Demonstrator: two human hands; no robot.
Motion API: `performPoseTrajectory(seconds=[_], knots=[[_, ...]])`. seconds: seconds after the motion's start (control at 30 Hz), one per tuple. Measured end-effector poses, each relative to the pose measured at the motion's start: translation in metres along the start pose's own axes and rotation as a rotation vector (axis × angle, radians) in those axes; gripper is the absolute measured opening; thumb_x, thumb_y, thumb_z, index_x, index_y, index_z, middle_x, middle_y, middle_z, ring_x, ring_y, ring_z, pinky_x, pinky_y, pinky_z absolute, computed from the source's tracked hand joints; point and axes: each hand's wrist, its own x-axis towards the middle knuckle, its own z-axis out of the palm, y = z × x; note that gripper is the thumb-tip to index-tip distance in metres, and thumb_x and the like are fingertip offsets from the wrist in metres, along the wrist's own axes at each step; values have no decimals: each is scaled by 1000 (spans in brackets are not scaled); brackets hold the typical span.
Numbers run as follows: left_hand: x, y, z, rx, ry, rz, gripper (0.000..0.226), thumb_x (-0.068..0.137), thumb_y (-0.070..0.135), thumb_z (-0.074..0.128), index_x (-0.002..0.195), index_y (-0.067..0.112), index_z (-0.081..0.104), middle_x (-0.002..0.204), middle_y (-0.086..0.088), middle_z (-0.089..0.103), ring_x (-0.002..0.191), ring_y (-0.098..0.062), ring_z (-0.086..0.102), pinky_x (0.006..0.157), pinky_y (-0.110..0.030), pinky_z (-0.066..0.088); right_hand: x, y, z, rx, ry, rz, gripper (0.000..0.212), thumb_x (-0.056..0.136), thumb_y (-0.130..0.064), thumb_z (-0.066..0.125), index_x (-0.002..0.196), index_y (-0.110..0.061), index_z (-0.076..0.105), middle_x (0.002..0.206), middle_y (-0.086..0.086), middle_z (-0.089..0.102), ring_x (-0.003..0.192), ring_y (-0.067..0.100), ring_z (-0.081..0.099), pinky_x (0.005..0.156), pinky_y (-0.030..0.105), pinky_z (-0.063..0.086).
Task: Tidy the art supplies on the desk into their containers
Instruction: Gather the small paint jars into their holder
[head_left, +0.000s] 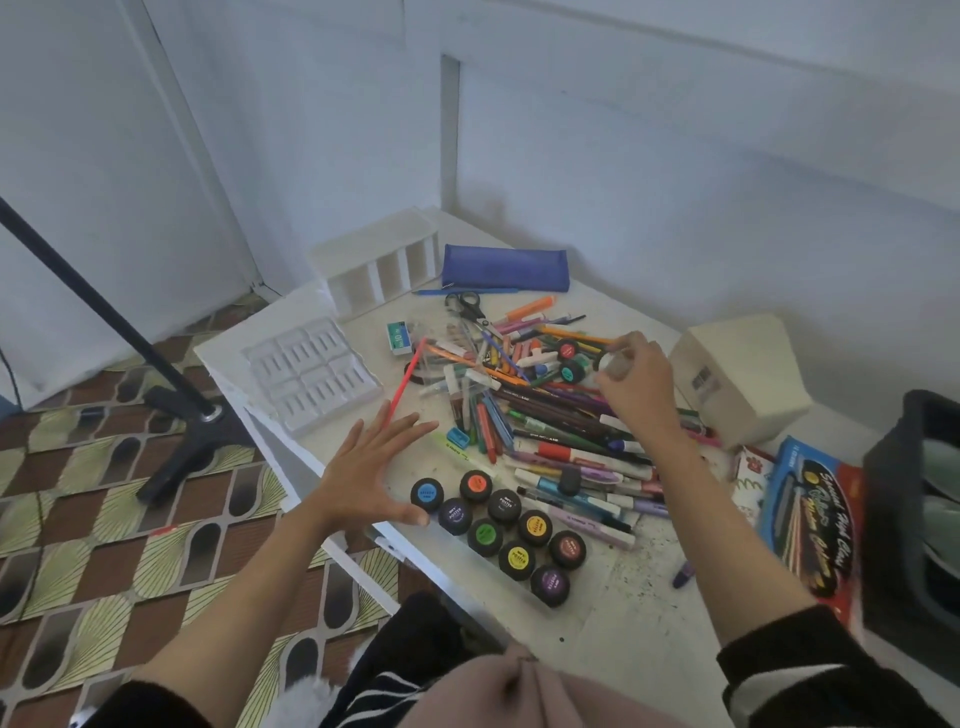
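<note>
sitting at the near edge of the white, paint-flecked desk (623, 613), nine black round poster-paint pots (511, 527) with coloured labels stand close-packed in two slanted rows, in what looks like a shallow clear tray; they read as already sorted. just beside their left end the left hand (374, 467) hangs over the desk edge, flat and spread wide, holding nothing, probably ready to steady the rows or receive the next pot. right of the pots lies a flat blue-and-red cardboard pastel box (810, 519), lid up.

further in, the loose pile of pens, crayons and markers (545, 415) sprawls across the middle, unsorted. two more black paint pots (570, 359), one red-labelled and one green, sit among it, so the pot set is likely not complete. above the pile's right side the right hand (631, 384) pinches a small pale round object (610, 364) between curled fingertips; whether it is a pot or a lid i cannot tell.

left of the pile a white moulded plastic tray (311, 376) with empty slots lies tilted. right of it stands a cream box (743, 379). black-handled scissors (467, 306) rest at the pile's far edge. against the wall, a white compartment organiser (379, 260) lies on its side, compartments facing the pile, and a blue fabric pencil case (504, 267) sits shut beside it.
</note>
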Motion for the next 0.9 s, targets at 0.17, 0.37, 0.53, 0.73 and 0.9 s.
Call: performPoseTrajectory(seconds=[0.17,0.37,0.53,0.73,0.9], knots=[[0,-2,1,-19,17,13,108,41,99,43,137,59,13,154,20,8,141,-1,-21,117,-45,-9,-55,-34,7,316,-212,45,26,79,-9,70,96,-19,53,98,-1,58,84,13,60,65,10,47],[0,0,-1,-2,-7,23,110,42,99,38,139,55,9,155,18,7,141,-4,-23,116,-44,-11,-94,-67,31,451,-504,-95,44,79,-4,65,109,-35,60,107,-1,49,87,12,56,77,23,53],[0,-3,-1,-4,-27,50,110,46,99,37,141,52,5,156,16,4,141,-4,-23,116,-45,-11,-112,-77,64,387,-501,-230,34,80,-10,68,105,-32,62,107,-5,50,101,4,52,91,16,43],[-1,-6,-4,6,-46,74,117,51,97,38,147,41,0,156,18,0,141,-2,-24,117,-46,-10,-125,-68,80,326,-407,-295,34,75,-6,71,102,-25,62,107,-4,54,99,1,53,85,9,41],[1,-7,-4,48,-66,70,125,49,99,31,150,31,3,159,11,-1,139,-3,-27,115,-42,-14,-127,-65,86,171,-382,-350,34,72,-6,68,104,-16,63,105,1,52,96,8,49,83,16,44]])
